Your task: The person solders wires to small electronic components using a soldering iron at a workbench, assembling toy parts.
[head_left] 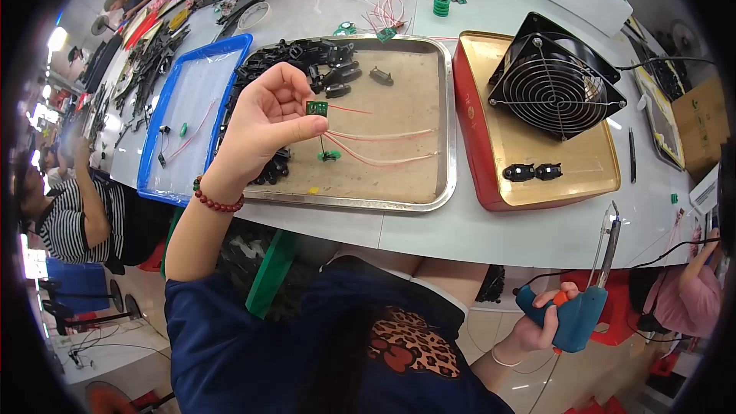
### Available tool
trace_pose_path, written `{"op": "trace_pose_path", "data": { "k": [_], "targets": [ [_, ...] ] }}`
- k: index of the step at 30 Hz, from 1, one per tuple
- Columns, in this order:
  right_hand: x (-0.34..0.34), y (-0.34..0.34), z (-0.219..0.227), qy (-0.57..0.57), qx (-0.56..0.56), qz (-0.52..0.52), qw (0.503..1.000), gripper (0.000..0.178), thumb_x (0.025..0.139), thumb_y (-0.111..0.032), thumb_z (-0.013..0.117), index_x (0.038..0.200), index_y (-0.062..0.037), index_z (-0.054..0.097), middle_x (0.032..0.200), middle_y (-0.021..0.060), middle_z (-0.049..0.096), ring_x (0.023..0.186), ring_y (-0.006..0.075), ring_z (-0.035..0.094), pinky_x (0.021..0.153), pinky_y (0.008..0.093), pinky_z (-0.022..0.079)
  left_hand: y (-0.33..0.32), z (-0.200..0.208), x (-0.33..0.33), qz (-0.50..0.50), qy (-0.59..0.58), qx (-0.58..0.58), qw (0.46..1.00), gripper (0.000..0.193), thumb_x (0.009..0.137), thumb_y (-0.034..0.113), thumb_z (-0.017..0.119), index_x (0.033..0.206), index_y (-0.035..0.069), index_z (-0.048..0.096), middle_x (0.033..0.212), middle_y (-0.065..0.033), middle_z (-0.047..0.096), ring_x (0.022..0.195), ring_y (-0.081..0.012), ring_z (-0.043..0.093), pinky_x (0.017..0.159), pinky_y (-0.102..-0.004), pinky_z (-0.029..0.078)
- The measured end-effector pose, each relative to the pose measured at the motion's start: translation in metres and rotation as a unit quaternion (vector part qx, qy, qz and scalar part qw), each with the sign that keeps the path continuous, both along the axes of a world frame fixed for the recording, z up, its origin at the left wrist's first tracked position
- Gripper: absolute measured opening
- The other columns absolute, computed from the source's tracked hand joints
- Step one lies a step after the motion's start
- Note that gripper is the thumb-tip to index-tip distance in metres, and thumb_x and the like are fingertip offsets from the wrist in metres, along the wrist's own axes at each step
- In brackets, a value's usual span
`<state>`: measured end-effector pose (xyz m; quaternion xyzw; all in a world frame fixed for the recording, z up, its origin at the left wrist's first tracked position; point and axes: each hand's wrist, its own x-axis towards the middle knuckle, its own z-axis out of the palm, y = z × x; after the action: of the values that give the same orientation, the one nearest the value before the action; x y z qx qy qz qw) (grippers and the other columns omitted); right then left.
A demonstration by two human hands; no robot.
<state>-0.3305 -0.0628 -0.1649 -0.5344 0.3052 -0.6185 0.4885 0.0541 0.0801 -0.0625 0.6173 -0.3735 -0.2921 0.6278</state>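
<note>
My left hand point(274, 111) is raised over a metal tray point(449, 119), pinching a small green circuit board point(317, 109) between thumb and fingers. Red and white wires point(383, 136) trail rightward from near the board, and a small green piece point(330, 156) hangs below it on a dark lead. Low on the right, away from the table edge, my right hand point(538, 320) is wrapped round a blue soldering gun point(579, 316) with an orange trigger. Its metal tip and thin feed tube point upward. Black plastic housings point(337, 77) are heaped at the tray's left side, partly behind my left hand.
Right of the tray, a red and gold tin lid point(477, 119) bears a black fan point(556, 96) and two black housings point(533, 172). A blue tray point(157, 134) with wired parts stands left. Wired boards point(386, 33) lie behind; a pen point(632, 155) lies right. Other people sit at both sides.
</note>
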Motion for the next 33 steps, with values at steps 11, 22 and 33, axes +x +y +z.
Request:
{"op": "trace_pose_path", "data": {
  "k": [11, 22, 33],
  "targets": [
    [0.003, -0.002, -0.004, -0.017, 0.005, -0.034, 0.999, 0.040, 0.064, -0.007, 0.051, 0.102, 0.0075, 0.047, 0.100, 0.0181, 0.049, 0.054, 0.0143, 0.049, 0.058, 0.0219, 0.039, -0.016, -0.009, -0.009, -0.060, 0.025, 0.049, 0.997, 0.021, 0.076, 0.000, 0.060, 0.086, 0.008, 0.043, 0.088, -0.0013, 0.055, 0.084, -0.0050, 0.055, 0.064, -0.0164, 0.040],
    [-0.001, -0.004, -0.004, -0.018, -0.003, -0.038, 0.999, 0.040, 0.065, -0.006, 0.050, 0.102, 0.0079, 0.046, 0.100, 0.0188, 0.049, 0.052, 0.0149, 0.049, 0.057, 0.0221, 0.039, -0.050, -0.010, -0.022, -0.209, 0.013, 0.056, 0.976, 0.019, 0.082, 0.002, 0.055, 0.098, 0.003, 0.046, 0.095, -0.0092, 0.063, 0.093, -0.0094, 0.056, 0.071, -0.0177, 0.041],
    [-0.010, -0.003, -0.014, -0.033, -0.007, -0.015, 0.999, 0.045, 0.066, -0.005, 0.048, 0.109, 0.0052, 0.041, 0.102, 0.0164, 0.049, 0.055, 0.0147, 0.049, 0.055, 0.0234, 0.040, -0.068, -0.022, -0.027, -0.201, -0.063, 0.155, 0.965, 0.013, 0.083, 0.012, 0.047, 0.080, 0.001, 0.054, 0.065, 0.0020, 0.048, 0.062, -0.0044, 0.044, 0.057, -0.0195, 0.037]
  ]
}}
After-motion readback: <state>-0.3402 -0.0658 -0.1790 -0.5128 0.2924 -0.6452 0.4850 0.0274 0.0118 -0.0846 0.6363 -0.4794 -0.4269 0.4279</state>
